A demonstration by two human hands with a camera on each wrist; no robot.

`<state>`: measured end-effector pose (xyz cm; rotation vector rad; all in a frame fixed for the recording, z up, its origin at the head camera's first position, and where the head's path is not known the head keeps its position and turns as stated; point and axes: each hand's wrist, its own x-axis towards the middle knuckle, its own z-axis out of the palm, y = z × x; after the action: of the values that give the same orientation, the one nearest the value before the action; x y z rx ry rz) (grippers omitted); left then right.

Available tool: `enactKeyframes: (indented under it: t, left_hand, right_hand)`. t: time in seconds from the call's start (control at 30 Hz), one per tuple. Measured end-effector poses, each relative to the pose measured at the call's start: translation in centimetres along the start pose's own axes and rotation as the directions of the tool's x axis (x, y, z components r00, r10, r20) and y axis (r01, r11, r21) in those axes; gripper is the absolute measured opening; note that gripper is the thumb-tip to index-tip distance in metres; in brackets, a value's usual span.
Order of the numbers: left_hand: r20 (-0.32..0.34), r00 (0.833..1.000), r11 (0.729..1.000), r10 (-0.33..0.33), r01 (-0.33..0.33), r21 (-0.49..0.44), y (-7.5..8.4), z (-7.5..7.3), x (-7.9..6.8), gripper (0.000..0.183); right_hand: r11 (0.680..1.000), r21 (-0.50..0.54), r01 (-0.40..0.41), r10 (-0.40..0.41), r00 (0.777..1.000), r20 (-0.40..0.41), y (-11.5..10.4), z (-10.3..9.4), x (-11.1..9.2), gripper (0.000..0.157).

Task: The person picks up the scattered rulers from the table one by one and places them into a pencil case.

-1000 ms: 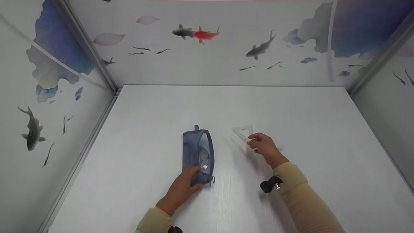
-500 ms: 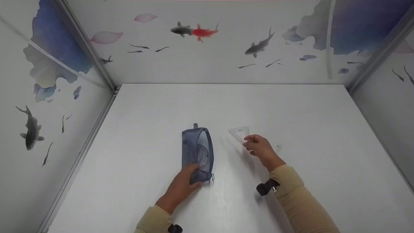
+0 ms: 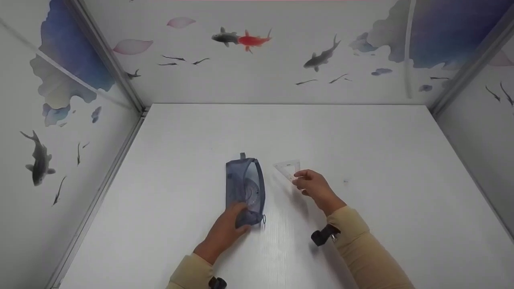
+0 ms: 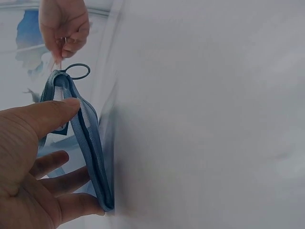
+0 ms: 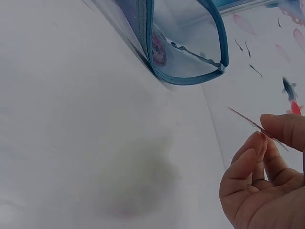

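Note:
A blue see-through zip pencil pouch lies on the white table with its zip side open to the right. Through the opening shows a clear protractor. My left hand grips the pouch's near end, thumb on one side and fingers on the other, as the left wrist view also shows. To the right of the pouch, my right hand pinches a clear triangular set square between thumb and fingers. It is held above the table, apart from the pouch, and appears edge-on in the right wrist view.
The white table is bounded by a back wall and side walls printed with fish. A tiny mark or object lies on the table right of my right hand, too small to identify. A ring hangs from the zip.
My right hand has carried the set square to the left, closer to the pouch. The left hand has kept its grip, and the pouch has stayed nearly in place.

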<state>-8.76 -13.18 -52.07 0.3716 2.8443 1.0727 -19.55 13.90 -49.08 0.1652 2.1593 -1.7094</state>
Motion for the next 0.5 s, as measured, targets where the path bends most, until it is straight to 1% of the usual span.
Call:
enactKeyframes:
  t: [0.2, 0.5]
  left_hand:
    - [-0.002, 1.0, 1.0, 0.008, -0.008, 0.011, 0.0, 0.0, 0.0, 0.057]
    - [0.003, 1.0, 1.0, -0.001, 0.001, 0.0, 0.0, -0.1, -0.1, 0.057]
  right_hand:
    - [1.0, -0.001, 0.002, -0.002, 1.0, -0.008, 0.0, 0.9, 0.0, 0.03]
    - [1.0, -0.029, -0.003, 0.003, 1.0, -0.015, -0.1, 2.2, -0.1, 0.03]
